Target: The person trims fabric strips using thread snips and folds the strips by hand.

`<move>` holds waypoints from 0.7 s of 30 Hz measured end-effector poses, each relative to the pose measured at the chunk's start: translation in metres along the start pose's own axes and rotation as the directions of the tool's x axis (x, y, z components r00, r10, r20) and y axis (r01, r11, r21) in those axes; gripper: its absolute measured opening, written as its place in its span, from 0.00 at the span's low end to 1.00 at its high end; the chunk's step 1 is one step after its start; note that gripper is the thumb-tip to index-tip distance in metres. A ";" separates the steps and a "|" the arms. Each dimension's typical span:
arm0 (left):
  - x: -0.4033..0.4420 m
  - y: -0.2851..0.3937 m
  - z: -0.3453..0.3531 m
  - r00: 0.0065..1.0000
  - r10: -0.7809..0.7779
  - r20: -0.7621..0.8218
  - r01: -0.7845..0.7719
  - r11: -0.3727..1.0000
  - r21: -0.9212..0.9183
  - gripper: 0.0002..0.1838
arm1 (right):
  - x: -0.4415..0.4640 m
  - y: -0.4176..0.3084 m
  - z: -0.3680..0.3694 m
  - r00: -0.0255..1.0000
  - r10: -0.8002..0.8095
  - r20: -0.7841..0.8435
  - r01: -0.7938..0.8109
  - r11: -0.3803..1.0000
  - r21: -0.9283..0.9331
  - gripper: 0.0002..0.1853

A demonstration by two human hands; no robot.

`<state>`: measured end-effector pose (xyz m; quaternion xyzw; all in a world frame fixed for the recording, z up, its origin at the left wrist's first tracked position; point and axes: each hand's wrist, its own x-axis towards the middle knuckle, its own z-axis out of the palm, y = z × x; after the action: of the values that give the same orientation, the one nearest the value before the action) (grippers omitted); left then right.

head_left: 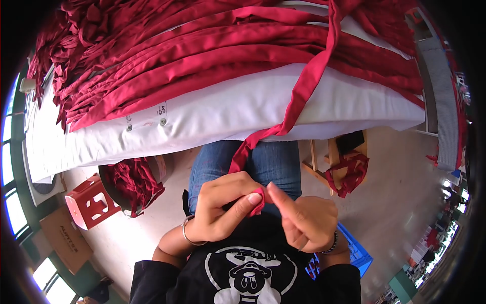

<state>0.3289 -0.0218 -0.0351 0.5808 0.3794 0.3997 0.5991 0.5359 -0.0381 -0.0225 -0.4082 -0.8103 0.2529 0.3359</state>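
Note:
My left hand (225,207) is closed, pinching the end of a long red fabric strip (309,81) between thumb and fingers in front of my lap. From there the strip runs up over the table edge onto the pile. A short end of it sticks out beside my thumb. My right hand (310,221) is just to the right, its index finger pointing at that end and its other fingers curled in. A small thin glint shows below the curled fingers; what it belongs to is hidden.
A white-covered table (212,114) bears many red strips (202,61). Below left are a red stool (91,202), a container of red fabric (134,182) and a cardboard box (66,238). A wooden stool (331,162) and a blue crate (357,253) stand right.

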 end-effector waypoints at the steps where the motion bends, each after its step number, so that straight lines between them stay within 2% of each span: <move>1: 0.001 -0.003 -0.001 1.000 -0.016 0.008 0.016 1.000 0.002 0.05 | 0.000 -0.001 0.001 1.000 -0.004 0.020 0.004 1.000 0.000 0.35; 4: 0.003 -0.005 -0.001 1.000 -0.026 -0.005 0.026 0.999 0.048 0.05 | 0.003 0.003 -0.001 0.998 -0.020 0.055 0.023 0.999 -0.050 0.32; 6: 0.002 0.001 -0.001 0.998 0.013 0.058 -0.018 0.996 0.088 0.05 | 0.005 0.009 -0.005 1.000 -0.004 0.012 0.005 0.998 -0.060 0.31; 8: 0.001 0.002 0.002 0.999 0.027 0.038 -0.032 0.990 0.140 0.05 | 0.006 0.006 -0.003 1.000 -0.010 -0.018 0.009 0.999 -0.050 0.31; 10: 0.002 -0.002 0.003 0.997 0.076 0.008 -0.077 0.991 0.113 0.05 | 0.005 -0.003 -0.002 0.997 0.076 -0.018 -0.076 0.996 0.038 0.30; 12: 0.005 -0.001 0.000 1.000 0.027 0.017 -0.028 0.994 0.101 0.06 | 0.001 0.002 0.002 1.000 0.009 -0.030 -0.007 0.997 0.072 0.29; 14: 0.005 0.001 -0.004 0.999 -0.028 0.037 0.024 0.996 0.089 0.06 | 0.000 0.011 -0.002 1.000 0.009 0.009 -0.009 1.000 0.005 0.37; 15: 0.005 0.002 -0.004 0.999 -0.031 0.041 0.027 0.996 0.090 0.08 | 0.004 0.014 -0.005 1.000 0.006 0.000 -0.006 1.000 -0.026 0.32; 16: 0.005 0.003 -0.004 0.998 -0.032 0.046 0.028 0.996 0.090 0.09 | 0.003 0.015 -0.007 1.000 0.006 0.000 -0.006 1.000 -0.028 0.32; 17: 0.005 0.005 -0.004 0.999 -0.029 0.047 0.025 0.996 0.089 0.09 | 0.002 0.016 -0.009 0.993 0.072 -0.090 -0.071 0.997 0.016 0.29; 20: 0.004 0.007 -0.004 0.995 -0.099 -0.032 0.101 0.992 0.071 0.08 | 0.004 0.015 -0.011 0.984 0.080 -0.159 -0.052 0.983 0.178 0.23; 21: 0.004 0.004 -0.004 0.998 -0.054 -0.045 0.057 0.995 0.080 0.07 | 0.005 0.010 -0.013 0.995 0.088 -0.056 -0.077 0.981 0.175 0.20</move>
<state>0.3270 -0.0162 -0.0307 0.5853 0.4241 0.3793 0.5776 0.5485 -0.0267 -0.0193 -0.4188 -0.7565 0.3231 0.3847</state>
